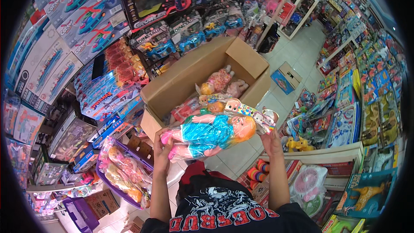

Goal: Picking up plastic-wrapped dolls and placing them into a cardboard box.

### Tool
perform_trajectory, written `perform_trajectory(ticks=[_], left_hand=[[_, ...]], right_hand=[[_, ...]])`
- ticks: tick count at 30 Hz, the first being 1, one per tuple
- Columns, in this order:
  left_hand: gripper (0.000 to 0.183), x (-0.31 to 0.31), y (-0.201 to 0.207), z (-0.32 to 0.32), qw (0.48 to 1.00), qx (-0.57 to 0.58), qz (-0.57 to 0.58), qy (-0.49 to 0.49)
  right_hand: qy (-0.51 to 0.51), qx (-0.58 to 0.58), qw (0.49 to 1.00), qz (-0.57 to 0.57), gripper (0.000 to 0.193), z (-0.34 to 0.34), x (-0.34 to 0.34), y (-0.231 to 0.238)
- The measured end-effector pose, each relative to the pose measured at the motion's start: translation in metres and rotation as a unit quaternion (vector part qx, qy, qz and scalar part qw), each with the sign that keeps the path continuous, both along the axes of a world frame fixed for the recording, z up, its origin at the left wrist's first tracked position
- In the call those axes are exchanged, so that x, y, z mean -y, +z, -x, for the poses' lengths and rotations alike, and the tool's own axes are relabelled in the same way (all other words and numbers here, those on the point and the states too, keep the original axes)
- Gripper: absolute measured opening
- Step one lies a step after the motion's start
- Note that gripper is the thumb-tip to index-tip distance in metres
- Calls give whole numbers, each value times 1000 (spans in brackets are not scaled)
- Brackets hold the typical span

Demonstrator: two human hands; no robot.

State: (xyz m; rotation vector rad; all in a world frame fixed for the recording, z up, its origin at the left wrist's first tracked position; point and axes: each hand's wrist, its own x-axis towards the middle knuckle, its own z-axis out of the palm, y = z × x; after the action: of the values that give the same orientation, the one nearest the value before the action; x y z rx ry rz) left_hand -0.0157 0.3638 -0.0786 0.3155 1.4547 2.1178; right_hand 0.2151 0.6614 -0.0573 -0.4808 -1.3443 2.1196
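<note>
A doll point(211, 133) in a turquoise dress, sealed in a clear plastic bag, lies crosswise at the centre of the view, just in front of an open cardboard box point(196, 67) at twelve o'clock that holds more bagged dolls. The left hand point(162, 144) has its fingers closed around the leg end at nine o'clock of the doll, while the right hand point(271, 140) pinches the bag's head end at three o'clock. A purple basket point(113, 185) of dolls sits at seven o'clock, with boxed toys on shelves point(64, 39) beyond.
</note>
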Motion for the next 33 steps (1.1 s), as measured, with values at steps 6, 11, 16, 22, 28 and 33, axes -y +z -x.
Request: perform_trajectory(ticks=[6, 11, 16, 22, 28, 33], left_hand=[[36, -15, -9, 39, 998, -42, 43, 22], [36, -41, -12, 61, 981, -129, 138, 55], [41, -66, -16, 77, 954, -170, 246, -7], [48, -94, -33, 81, 887, -160, 432, -37], [33, -102, -93, 114, 822, -143, 551, -10], [52, -128, -104, 142, 730, -86, 676, -49]], right_hand=[[19, 92, 991, -100, 65, 63, -23, 28], [53, 172, 955, -236, 60, 129, -35, 49], [36, 200, 887, -415, 45, 190, -84, 35], [58, 264, 820, -505, 43, 263, -130, 31], [407, 399, 746, -344, 40, 340, -164, 1], [492, 323, 704, -397, 38, 381, -178, -80]])
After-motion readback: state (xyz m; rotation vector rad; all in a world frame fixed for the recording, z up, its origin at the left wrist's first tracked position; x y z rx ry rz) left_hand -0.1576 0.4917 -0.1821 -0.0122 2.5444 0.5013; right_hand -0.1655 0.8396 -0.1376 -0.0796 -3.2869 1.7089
